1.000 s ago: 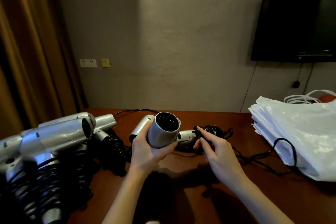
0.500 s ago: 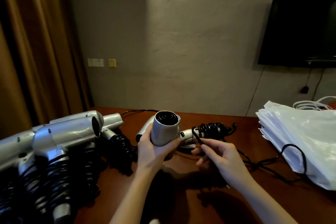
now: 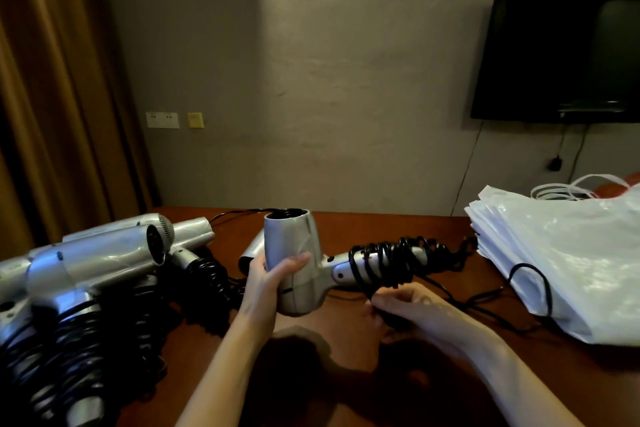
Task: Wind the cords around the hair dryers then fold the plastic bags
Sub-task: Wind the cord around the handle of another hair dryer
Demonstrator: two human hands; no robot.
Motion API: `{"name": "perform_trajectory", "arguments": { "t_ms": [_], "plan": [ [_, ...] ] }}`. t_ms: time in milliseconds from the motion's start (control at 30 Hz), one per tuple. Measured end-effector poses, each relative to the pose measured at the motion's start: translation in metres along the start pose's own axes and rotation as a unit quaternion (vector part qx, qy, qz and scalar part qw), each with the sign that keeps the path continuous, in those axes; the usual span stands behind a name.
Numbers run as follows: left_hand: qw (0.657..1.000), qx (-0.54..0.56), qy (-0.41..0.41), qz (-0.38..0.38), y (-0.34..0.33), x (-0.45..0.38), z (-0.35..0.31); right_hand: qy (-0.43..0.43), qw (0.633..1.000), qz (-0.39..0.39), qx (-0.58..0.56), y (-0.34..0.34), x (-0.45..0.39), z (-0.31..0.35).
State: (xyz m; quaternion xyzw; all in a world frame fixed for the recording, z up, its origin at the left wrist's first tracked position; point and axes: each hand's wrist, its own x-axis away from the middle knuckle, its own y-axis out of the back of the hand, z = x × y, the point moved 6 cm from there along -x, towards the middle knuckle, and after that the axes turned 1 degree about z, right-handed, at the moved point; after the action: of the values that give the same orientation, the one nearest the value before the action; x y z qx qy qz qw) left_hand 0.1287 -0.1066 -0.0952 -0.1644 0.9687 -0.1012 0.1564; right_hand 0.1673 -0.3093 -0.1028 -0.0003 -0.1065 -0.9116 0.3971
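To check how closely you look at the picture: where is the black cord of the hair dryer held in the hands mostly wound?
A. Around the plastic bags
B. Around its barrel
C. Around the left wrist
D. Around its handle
D: the cord coils around the handle of the hair dryer, whose barrel the left hand grips.
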Motion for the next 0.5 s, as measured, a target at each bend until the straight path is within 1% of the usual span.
{"name": "perform_trajectory", "arguments": {
  "t_ms": [100,233,333,367,467,500],
  "plan": [
    [0.999,-0.010,0.031,0.041,-0.006,0.003,0.004,0.002,0.996,-0.007,0.094,0.009,0.000,-0.005],
    [0.991,-0.035,0.081,0.098,-0.014,0.009,0.011,0.002,0.992,-0.005,0.127,0.027,-0.010,-0.013],
    [0.981,-0.091,0.091,0.145,-0.026,0.014,0.011,-0.011,0.989,0.021,0.149,0.035,-0.010,-0.013],
    [0.978,-0.110,0.097,0.151,-0.029,0.016,0.011,-0.016,0.991,0.022,0.131,0.037,-0.007,-0.013],
    [0.958,-0.184,0.116,0.187,-0.034,0.018,0.012,-0.049,0.998,0.024,0.025,0.036,0.001,-0.015],
    [0.950,-0.209,0.120,0.199,-0.034,0.017,0.014,-0.052,0.998,0.027,0.021,0.031,0.003,-0.013]
  ]
}}
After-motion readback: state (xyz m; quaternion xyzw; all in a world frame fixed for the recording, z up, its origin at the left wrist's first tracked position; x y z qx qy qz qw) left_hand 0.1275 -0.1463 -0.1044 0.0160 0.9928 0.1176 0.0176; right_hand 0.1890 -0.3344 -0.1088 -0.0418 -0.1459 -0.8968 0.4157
